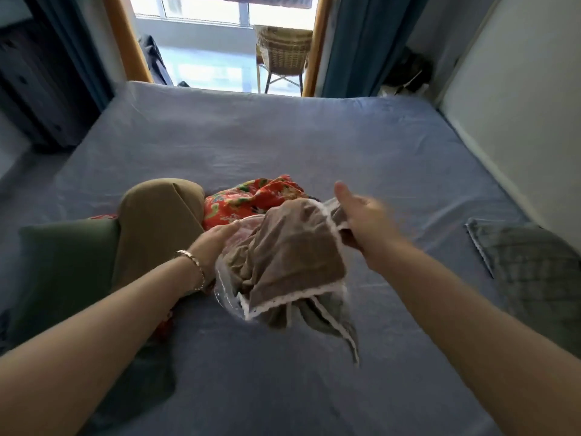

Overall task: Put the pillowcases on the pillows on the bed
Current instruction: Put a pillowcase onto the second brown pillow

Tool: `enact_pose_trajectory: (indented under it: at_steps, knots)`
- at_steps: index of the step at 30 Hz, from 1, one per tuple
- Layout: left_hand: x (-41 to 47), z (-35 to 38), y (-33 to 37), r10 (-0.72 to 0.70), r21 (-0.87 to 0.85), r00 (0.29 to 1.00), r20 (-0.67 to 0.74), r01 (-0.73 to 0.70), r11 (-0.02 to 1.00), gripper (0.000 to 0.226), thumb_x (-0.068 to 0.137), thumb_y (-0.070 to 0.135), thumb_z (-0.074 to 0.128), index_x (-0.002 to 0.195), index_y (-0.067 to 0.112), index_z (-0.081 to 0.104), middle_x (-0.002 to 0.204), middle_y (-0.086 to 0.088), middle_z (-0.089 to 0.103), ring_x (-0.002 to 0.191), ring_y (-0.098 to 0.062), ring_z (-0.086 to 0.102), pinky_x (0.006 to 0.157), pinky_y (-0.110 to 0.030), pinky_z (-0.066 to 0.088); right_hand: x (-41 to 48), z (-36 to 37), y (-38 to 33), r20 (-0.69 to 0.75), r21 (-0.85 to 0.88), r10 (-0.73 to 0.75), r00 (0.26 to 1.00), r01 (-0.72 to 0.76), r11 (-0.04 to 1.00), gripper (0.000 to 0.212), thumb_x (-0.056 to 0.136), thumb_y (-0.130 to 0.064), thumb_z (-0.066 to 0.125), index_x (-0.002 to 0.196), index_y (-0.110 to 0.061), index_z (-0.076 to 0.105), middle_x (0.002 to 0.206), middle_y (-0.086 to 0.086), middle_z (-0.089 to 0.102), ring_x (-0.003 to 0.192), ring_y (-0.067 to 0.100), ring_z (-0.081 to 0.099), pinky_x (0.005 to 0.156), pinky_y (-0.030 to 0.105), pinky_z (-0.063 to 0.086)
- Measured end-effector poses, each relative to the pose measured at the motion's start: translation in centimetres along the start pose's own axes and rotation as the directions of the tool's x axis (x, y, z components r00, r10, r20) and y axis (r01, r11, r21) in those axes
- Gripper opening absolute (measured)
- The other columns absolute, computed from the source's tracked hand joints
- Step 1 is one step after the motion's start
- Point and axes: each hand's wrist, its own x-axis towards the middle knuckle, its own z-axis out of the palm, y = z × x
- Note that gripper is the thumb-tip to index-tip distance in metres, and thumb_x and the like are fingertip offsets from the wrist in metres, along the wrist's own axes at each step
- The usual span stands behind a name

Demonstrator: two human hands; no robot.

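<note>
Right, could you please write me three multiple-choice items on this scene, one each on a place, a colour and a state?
1. The wicker chair stands: A) beyond the bed's far edge; B) on the bed; C) behind the person.
2. The brown pillowcase's trim is: A) black; B) white; C) red.
3. The right hand: A) lies open and flat; B) hangs empty; C) grips the pillowcase.
Answers: A, it shows past the bed; B, white lace edges it; C, it clutches the cloth's edge.
</note>
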Motion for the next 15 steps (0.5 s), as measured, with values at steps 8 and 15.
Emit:
enact_pose_trajectory:
  at_steps: [8,15]
  knots:
    - [0.3,5.5,-3.5,0.356,0.768,0.929,-0.102,-0.154,0.622,0.017,0.088,0.017,0.059,0.103,0.009,0.058,0.098,-0.009,0.064,0.089,-0.023,0.057,0.069,-0.026,0.038,1.0,1.4,1.0,0.034,-0.018,-0.180,0.983,0.181,0.983,0.042,0.093,-0.030,0.054,0.054,-0.016,0.053,0.049,-0.006,0.053,0.058,0.015,0.052,0.068,0.036,0.046]
    - [2.4,2.2,-5.8,0.022,0.506,0.868,-0.497,0.269,0.820,0.033,0.088,0.023,0.057,0.105,-0.006,0.057,0.102,-0.024,0.062,0.095,-0.037,0.061,0.081,-0.037,0.050,2.5,-6.0,-5.2,-0.220,0.533,-0.308,0.926,0.378,0.757,0.026,0.098,-0.021,0.044,0.078,-0.009,0.055,0.063,-0.001,0.064,0.059,0.010,0.062,0.064,0.028,0.055]
